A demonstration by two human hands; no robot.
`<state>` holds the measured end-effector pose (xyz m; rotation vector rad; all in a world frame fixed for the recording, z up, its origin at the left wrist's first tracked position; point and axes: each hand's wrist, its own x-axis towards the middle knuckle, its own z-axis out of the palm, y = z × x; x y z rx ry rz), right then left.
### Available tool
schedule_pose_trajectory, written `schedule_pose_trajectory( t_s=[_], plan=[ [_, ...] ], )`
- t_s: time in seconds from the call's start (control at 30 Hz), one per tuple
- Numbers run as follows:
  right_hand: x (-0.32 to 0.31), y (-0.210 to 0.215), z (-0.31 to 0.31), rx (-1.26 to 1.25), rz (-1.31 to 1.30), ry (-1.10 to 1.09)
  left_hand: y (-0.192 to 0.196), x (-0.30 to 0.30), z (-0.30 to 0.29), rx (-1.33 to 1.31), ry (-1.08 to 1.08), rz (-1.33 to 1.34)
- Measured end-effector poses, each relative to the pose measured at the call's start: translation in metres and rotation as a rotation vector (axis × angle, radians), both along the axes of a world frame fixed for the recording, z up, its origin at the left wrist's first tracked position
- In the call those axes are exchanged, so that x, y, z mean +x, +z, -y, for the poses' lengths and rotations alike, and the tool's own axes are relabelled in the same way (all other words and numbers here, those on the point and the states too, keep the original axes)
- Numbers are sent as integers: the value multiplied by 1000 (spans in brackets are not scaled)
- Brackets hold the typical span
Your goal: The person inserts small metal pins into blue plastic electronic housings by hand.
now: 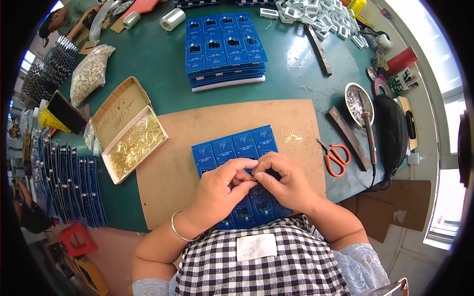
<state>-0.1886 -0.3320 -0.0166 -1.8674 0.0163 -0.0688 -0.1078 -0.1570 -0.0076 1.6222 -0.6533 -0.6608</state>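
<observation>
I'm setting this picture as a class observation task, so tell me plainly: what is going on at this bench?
A person seated at a green table works with both hands over a blue circuit board panel lying on a brown mat. The left hand and right hand meet above the panel, fingertips pinched together on something too small to make out. An open box of thin brass pins lies to the left, a few loose pins and orange scissors to the right, and a stack of blue boards farther back.

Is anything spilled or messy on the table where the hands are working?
A few thin gold pins lie loose on the brown board, right of the blue panel, while the rest sit in the open box. Both hands, left and right, meet over the panel.
</observation>
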Motion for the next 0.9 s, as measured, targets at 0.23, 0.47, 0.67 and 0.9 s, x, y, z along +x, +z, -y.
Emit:
schedule_pose_trajectory(
  t_s=[0.23,0.47,0.67,0.9],
  plan=[
    [6,-1,28,497,-148,-253,-2,3,0,-22,20,-64],
    [16,6,41,-431,22,-121,-2,8,-10,-117,52,107],
    [22,6,39,-447,-38,-50,-9,7,-14,-182,159,-138],
    [25,6,39,-533,12,7,-11,8,-16,-161,100,-141]
  ],
)
